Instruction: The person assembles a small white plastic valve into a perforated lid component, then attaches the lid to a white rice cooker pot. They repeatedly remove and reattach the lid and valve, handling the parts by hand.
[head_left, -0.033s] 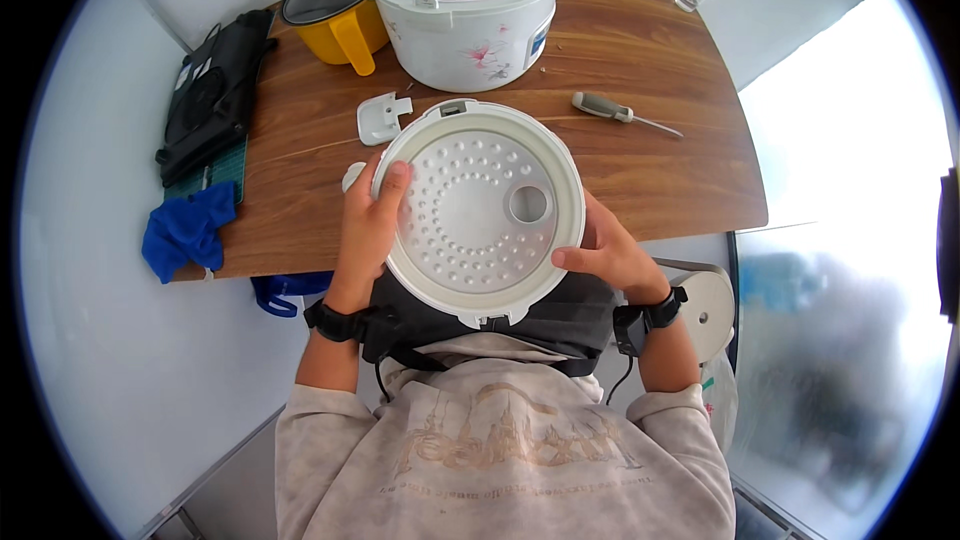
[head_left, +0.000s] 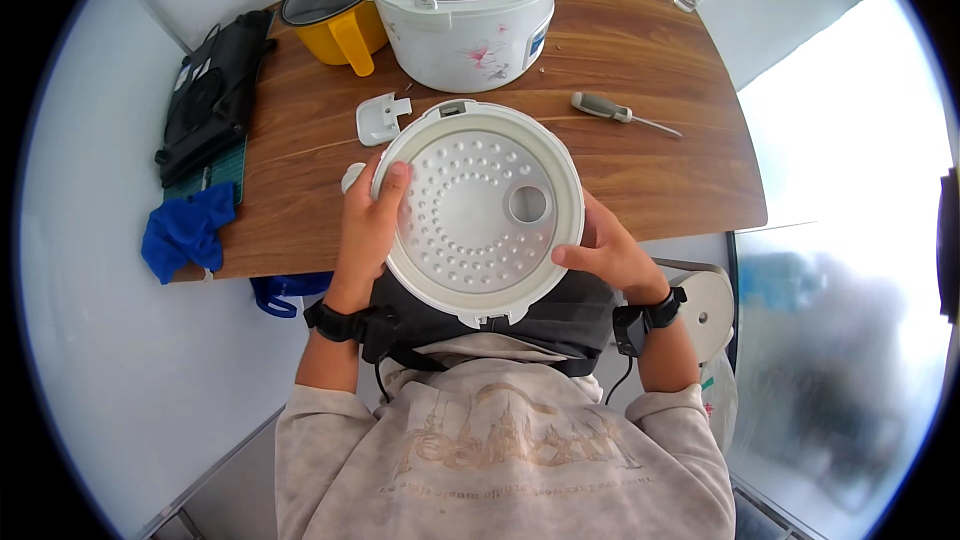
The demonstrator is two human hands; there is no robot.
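I hold a round white rice cooker lid (head_left: 470,210) in front of my chest, inner side up, showing a dimpled metal plate with a round hole. My left hand (head_left: 368,230) grips its left rim, fingers over the edge. My right hand (head_left: 608,252) holds the lower right rim, thumb on the edge. The lid hangs over the near edge of the wooden table (head_left: 650,170). The open white rice cooker body (head_left: 465,10) stands at the table's far side.
A yellow pot with a glass lid (head_left: 335,15) sits left of the cooker. On the table lie a white plastic part (head_left: 380,118), a screwdriver (head_left: 612,110), a black bag (head_left: 210,90) and a blue cloth (head_left: 185,230). A white round seat (head_left: 705,305) is at my right.
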